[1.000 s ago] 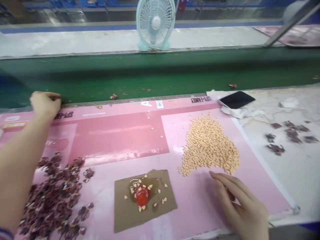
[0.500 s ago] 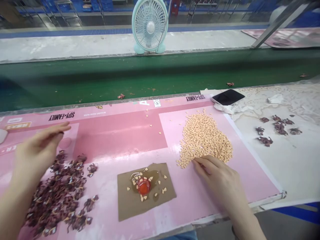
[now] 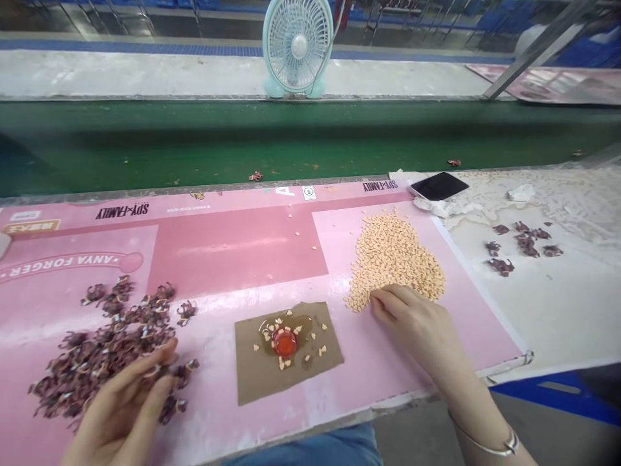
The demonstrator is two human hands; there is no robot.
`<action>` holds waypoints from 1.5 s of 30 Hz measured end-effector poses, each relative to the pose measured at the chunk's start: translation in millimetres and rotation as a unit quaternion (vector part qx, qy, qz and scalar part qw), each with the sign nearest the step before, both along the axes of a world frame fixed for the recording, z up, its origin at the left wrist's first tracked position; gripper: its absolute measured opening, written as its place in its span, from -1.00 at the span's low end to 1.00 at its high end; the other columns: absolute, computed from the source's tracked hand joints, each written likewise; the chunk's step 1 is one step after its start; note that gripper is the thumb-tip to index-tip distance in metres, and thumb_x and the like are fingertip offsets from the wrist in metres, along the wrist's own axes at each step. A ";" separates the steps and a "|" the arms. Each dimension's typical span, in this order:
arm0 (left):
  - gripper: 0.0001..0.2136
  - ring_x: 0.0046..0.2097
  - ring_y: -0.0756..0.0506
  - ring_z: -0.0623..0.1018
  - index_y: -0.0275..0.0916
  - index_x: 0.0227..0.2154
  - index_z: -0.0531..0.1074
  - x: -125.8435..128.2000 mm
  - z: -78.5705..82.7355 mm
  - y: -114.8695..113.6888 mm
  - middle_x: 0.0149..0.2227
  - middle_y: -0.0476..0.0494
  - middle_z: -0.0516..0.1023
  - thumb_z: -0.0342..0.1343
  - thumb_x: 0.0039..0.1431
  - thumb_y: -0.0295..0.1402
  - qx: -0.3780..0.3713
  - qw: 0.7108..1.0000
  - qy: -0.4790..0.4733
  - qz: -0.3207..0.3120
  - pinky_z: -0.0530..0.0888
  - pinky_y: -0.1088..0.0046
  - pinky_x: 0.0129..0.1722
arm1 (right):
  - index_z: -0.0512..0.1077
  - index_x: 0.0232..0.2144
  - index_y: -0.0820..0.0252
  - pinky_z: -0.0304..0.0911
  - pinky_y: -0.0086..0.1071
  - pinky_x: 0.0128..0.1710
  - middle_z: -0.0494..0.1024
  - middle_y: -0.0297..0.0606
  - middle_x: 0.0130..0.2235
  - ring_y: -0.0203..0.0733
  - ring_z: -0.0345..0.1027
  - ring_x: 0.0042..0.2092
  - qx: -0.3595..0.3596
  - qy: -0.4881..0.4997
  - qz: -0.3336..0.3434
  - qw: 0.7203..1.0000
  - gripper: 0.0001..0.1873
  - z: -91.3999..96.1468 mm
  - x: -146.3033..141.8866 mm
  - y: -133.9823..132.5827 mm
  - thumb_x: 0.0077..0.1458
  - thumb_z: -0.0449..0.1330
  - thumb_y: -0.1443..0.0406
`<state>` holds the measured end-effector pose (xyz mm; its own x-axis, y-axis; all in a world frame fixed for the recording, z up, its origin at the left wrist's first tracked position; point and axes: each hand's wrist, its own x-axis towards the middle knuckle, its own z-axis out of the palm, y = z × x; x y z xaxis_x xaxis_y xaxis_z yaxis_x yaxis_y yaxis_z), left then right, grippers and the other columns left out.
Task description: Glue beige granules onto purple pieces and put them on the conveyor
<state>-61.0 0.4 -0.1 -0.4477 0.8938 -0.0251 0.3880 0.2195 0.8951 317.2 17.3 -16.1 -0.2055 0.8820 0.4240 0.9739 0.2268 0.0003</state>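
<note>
Your right grip point(image 3: 410, 323) lies relaxed, holding nothing, against the pale flake pile point(image 3: 392, 255); your left grip point(image 3: 121, 408), its hold unclear, sits at the dried dark petals point(image 3: 104, 343); a careless sweep could scatter flakes into the amber puddle point(image 3: 303, 330) left of the right grip.

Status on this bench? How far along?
Looks done: the pale heart-shaped pieces sit in one heap, apart from the dark red dried petals. In hand: the right hand rests at the pale heap's edge; the left hand is at the dark heap's edge. Left: the dark heap lies loose, and a few dark clusters sit off the mat.
</note>
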 end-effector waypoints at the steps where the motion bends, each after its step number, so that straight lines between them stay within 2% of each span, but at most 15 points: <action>1: -0.73 -0.14 -0.06 0.71 -0.04 -0.19 0.62 10.0 1.7 -5.2 -0.12 0.08 0.75 0.40 0.11 -0.06 -0.011 0.999 -0.030 -0.008 0.64 0.68 -0.22 | 0.48 -0.45 0.18 0.17 -0.39 -0.52 0.59 -0.29 -0.43 -0.30 0.43 -0.46 0.001 0.000 0.003 1.000 -0.59 1.4 -2.0 -0.3 0.42 -0.01 0.33; 3: -0.75 -0.19 -0.02 0.71 -0.03 -0.18 0.62 29.1 3.5 -13.3 -0.12 0.05 0.75 0.32 0.21 -0.03 -0.023 0.996 -0.078 -0.045 0.63 0.69 -0.18 | 0.48 -0.40 0.18 0.25 -0.42 -0.50 0.60 -0.27 -0.39 -0.30 0.46 -0.44 0.003 0.031 0.018 0.999 -0.66 6.0 -12.1 -2.7 0.40 0.02 0.33; 5: -0.81 -0.26 -0.01 0.70 -0.03 -0.19 0.65 46.6 4.3 -16.1 -0.18 0.01 0.75 0.24 0.30 -0.09 -0.004 0.987 -0.092 -0.134 0.63 0.67 -0.22 | 0.48 -0.32 0.18 0.34 -0.48 -0.46 0.62 -0.27 -0.35 -0.33 0.48 -0.41 -0.004 0.114 0.057 0.992 -0.78 12.7 -31.0 -6.9 0.37 0.08 0.35; 8: -0.86 -0.30 -0.01 0.70 -0.06 -0.23 0.68 68.1 6.6 -9.9 -0.28 -0.03 0.74 0.20 0.34 -0.35 0.052 0.948 -0.080 -0.303 0.61 0.69 -0.30 | 0.48 -0.23 0.14 0.36 -0.55 -0.51 0.62 -0.30 -0.34 -0.38 0.46 -0.45 -0.038 0.263 0.143 0.953 -0.86 23.4 -69.2 -14.4 0.32 0.13 0.43; 10: -0.83 -0.27 0.00 0.70 -0.09 -0.24 0.66 77.7 8.5 -3.6 -0.29 -0.02 0.74 0.19 0.32 -0.47 0.083 0.931 -0.067 -0.350 0.60 0.70 -0.25 | 0.47 -0.22 0.13 0.40 -0.57 -0.50 0.62 -0.32 -0.35 -0.38 0.48 -0.44 -0.059 0.317 0.185 0.928 -0.83 28.4 -92.5 -18.6 0.30 0.13 0.46; 12: -0.85 -0.28 0.02 0.69 -0.12 -0.26 0.63 83.1 9.8 0.0 -0.31 0.01 0.73 0.21 0.30 -0.51 0.100 0.933 -0.054 -0.341 0.59 0.73 -0.21 | 0.48 -0.21 0.13 0.46 -0.55 -0.43 0.62 -0.32 -0.36 -0.36 0.53 -0.39 -0.056 0.337 0.203 0.918 -0.82 30.4 -108.9 -21.3 0.29 0.13 0.47; 17: -0.85 -0.38 0.07 0.61 -0.16 -0.36 0.52 85.9 9.2 -1.9 -0.41 0.05 0.64 0.20 0.29 -0.54 0.115 0.937 -0.040 -0.328 0.54 0.77 -0.32 | 0.51 -0.17 0.16 0.53 -0.51 -0.33 0.64 -0.31 -0.37 -0.31 0.56 -0.38 -0.004 0.316 0.173 0.933 -0.79 26.8 -123.2 -24.4 0.24 0.18 0.51; 21: -0.84 -0.36 0.06 0.57 -0.17 -0.33 0.48 85.9 8.4 -1.1 -0.40 0.03 0.58 0.14 0.26 -0.58 0.131 0.929 -0.032 -0.346 0.54 0.72 -0.31 | 0.53 -0.20 0.18 0.52 -0.54 -0.34 0.63 -0.30 -0.38 -0.33 0.55 -0.38 -0.016 0.344 0.169 0.924 -0.82 24.5 -124.3 -25.4 0.26 0.18 0.49; 25: -0.84 -0.40 0.06 0.52 -0.18 -0.36 0.45 85.3 8.0 1.5 -0.45 0.05 0.53 0.11 0.20 -0.60 0.159 0.928 -0.008 -0.336 0.51 0.71 -0.36 | 0.53 -0.23 0.17 0.51 -0.56 -0.41 0.62 -0.29 -0.38 -0.34 0.54 -0.40 -0.053 0.386 0.170 0.905 -0.86 22.3 -127.6 -26.6 0.26 0.19 0.46; 30: -0.82 -0.41 0.06 0.51 -0.18 -0.35 0.45 84.4 5.4 -0.8 -0.46 0.04 0.53 0.10 0.17 -0.62 0.168 0.931 -0.003 -0.325 0.51 0.68 -0.36 | 0.51 -0.25 0.14 0.47 -0.53 -0.49 0.62 -0.29 -0.38 -0.34 0.49 -0.46 -0.054 0.413 0.145 0.897 -0.86 21.3 -133.9 -28.5 0.22 0.22 0.47; 35: -0.83 -0.40 0.06 0.52 -0.19 -0.35 0.45 83.8 5.4 -1.3 -0.45 0.04 0.54 0.10 0.20 -0.61 0.163 0.932 -0.006 -0.324 0.52 0.67 -0.36 | 0.50 -0.27 0.13 0.45 -0.54 -0.51 0.62 -0.31 -0.38 -0.35 0.49 -0.46 -0.041 0.407 0.137 0.902 -0.86 20.2 -135.6 -28.4 0.21 0.23 0.46; 41: -0.82 -0.38 -0.02 0.56 -0.18 -0.34 0.47 81.7 8.4 1.0 -0.43 -0.03 0.58 0.11 0.22 -0.61 0.152 0.930 -0.013 -0.335 0.54 0.57 -0.39 | 0.50 -0.26 0.13 0.52 -0.50 -0.41 0.62 -0.33 -0.41 -0.31 0.54 -0.43 -0.008 0.379 0.147 0.914 -0.84 20.2 -135.3 -26.8 0.21 0.21 0.49; 45: -0.82 -0.38 -0.01 0.55 -0.15 -0.30 0.45 78.9 8.4 -0.6 -0.42 0.01 0.56 0.11 0.25 -0.61 0.127 0.931 -0.011 -0.341 0.50 0.58 -0.37 | 0.49 -0.28 0.13 0.52 -0.53 -0.39 0.62 -0.34 -0.42 -0.33 0.54 -0.44 0.007 0.341 0.134 0.930 -0.83 19.8 -127.2 -22.7 0.22 0.21 0.50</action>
